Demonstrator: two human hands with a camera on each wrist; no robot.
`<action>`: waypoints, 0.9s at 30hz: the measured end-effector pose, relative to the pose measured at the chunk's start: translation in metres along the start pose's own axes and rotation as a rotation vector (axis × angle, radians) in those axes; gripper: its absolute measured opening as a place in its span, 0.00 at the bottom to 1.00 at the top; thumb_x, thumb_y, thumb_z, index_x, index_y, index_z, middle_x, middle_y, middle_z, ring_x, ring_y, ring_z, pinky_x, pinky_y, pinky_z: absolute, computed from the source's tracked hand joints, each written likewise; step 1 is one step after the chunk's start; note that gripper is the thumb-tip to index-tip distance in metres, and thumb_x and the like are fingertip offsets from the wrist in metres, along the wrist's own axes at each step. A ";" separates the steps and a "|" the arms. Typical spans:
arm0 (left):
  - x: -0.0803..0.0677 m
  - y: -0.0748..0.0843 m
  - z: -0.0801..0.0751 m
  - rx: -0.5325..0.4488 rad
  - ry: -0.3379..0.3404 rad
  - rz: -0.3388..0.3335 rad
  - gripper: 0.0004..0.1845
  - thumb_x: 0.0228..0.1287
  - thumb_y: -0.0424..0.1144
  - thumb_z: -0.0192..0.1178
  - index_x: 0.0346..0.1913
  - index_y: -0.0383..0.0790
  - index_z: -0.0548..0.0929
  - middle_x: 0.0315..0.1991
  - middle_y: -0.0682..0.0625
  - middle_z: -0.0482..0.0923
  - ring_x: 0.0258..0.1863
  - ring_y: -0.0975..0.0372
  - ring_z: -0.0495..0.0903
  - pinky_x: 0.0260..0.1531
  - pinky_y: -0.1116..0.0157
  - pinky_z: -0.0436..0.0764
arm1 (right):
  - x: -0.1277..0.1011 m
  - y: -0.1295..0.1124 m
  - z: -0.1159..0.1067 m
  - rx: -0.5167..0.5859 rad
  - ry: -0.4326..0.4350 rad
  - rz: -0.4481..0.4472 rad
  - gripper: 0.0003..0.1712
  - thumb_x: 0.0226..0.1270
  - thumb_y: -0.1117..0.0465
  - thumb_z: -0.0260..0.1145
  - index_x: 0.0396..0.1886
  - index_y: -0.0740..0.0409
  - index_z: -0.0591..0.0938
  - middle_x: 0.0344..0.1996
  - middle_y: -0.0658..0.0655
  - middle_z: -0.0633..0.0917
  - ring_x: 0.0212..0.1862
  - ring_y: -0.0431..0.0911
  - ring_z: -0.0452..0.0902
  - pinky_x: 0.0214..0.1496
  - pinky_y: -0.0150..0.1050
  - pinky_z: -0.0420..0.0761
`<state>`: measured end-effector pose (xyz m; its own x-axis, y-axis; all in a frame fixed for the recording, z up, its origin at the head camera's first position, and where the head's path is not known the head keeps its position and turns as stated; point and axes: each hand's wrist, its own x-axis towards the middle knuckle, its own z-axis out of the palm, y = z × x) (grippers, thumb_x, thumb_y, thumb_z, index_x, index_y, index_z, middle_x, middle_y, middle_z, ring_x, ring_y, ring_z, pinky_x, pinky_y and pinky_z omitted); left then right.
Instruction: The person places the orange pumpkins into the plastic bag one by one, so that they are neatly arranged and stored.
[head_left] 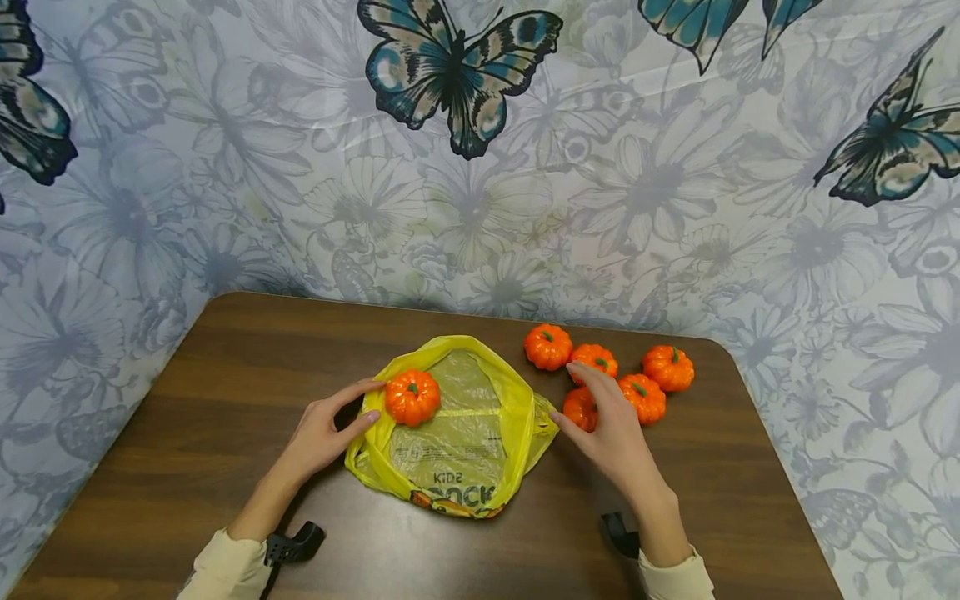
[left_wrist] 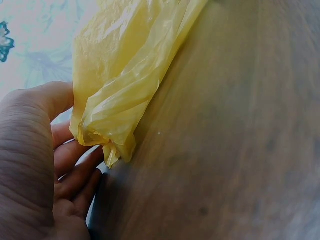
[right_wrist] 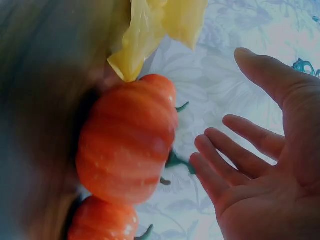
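A yellow plastic bag (head_left: pixel 516 433) lies on the table, its wide mouth facing up and dark print showing inside. One small orange pumpkin (head_left: pixel 412 397) with a green stem sits at the left side of that mouth. My left hand (head_left: pixel 318 433) is at the bag's left edge, thumb and index finger apart and right at the rim. In the left wrist view, its loosely bent fingers (left_wrist: pixel 75 157) show behind the crumpled bag end. My right hand (head_left: pixel 615 433) hovers over a group of pumpkins (head_left: pixel 642 398) right of the bag, fingers spread and nothing in its grasp.
The grouped pumpkins, several in all, cluster near the back right of the brown wooden table (head_left: pixel 247 367). Behind the table's rear edge hangs a floral cloth (head_left: pixel 495 225) with butterflies. A black wrist strap mount (head_left: pixel 296 543) sticks out by the left sleeve.
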<state>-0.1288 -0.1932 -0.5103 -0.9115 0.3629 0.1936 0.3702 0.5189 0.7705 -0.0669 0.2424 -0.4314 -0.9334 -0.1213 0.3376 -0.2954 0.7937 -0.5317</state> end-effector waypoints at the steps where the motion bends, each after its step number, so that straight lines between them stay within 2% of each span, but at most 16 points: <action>1: 0.000 0.000 0.000 0.000 0.000 0.000 0.25 0.71 0.46 0.70 0.70 0.57 0.81 0.71 0.52 0.79 0.72 0.52 0.77 0.71 0.75 0.62 | 0.000 0.001 -0.001 0.000 0.015 -0.011 0.43 0.58 0.59 0.84 0.72 0.57 0.76 0.69 0.59 0.79 0.70 0.57 0.74 0.68 0.59 0.76; 4: 0.000 -0.001 -0.001 -0.003 -0.001 -0.004 0.25 0.71 0.46 0.70 0.70 0.58 0.81 0.71 0.52 0.79 0.72 0.52 0.76 0.71 0.76 0.62 | 0.000 0.004 -0.005 -0.001 0.048 -0.022 0.43 0.57 0.61 0.84 0.71 0.58 0.77 0.68 0.58 0.80 0.69 0.57 0.75 0.67 0.58 0.76; 9: 0.000 -0.001 -0.001 -0.003 -0.005 -0.003 0.25 0.72 0.46 0.70 0.70 0.58 0.81 0.71 0.52 0.79 0.72 0.52 0.76 0.72 0.72 0.64 | -0.003 0.012 -0.011 -0.013 0.053 0.013 0.45 0.55 0.63 0.85 0.72 0.61 0.76 0.67 0.62 0.80 0.68 0.60 0.76 0.66 0.61 0.76; 17: 0.002 0.000 -0.001 0.001 -0.008 0.005 0.25 0.71 0.45 0.70 0.70 0.57 0.81 0.71 0.51 0.79 0.72 0.52 0.76 0.73 0.51 0.72 | -0.015 0.030 -0.017 -0.037 0.067 0.030 0.45 0.53 0.64 0.85 0.71 0.65 0.76 0.65 0.65 0.81 0.66 0.63 0.76 0.65 0.64 0.76; 22: 0.002 -0.001 -0.001 -0.015 -0.014 -0.008 0.25 0.71 0.46 0.70 0.70 0.56 0.81 0.71 0.49 0.78 0.72 0.50 0.76 0.71 0.41 0.71 | -0.015 0.035 -0.017 -0.039 0.023 0.042 0.44 0.54 0.63 0.85 0.70 0.65 0.76 0.64 0.65 0.82 0.65 0.63 0.77 0.65 0.64 0.76; 27: 0.002 0.000 -0.001 -0.010 -0.017 -0.015 0.25 0.72 0.46 0.70 0.70 0.57 0.81 0.72 0.51 0.78 0.72 0.52 0.76 0.70 0.40 0.71 | -0.015 0.037 -0.014 -0.044 -0.058 0.095 0.46 0.55 0.59 0.86 0.71 0.66 0.75 0.64 0.66 0.81 0.65 0.64 0.77 0.68 0.64 0.74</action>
<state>-0.1303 -0.1933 -0.5090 -0.9137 0.3683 0.1716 0.3546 0.5166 0.7793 -0.0604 0.2820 -0.4450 -0.9674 -0.0771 0.2411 -0.1966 0.8286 -0.5241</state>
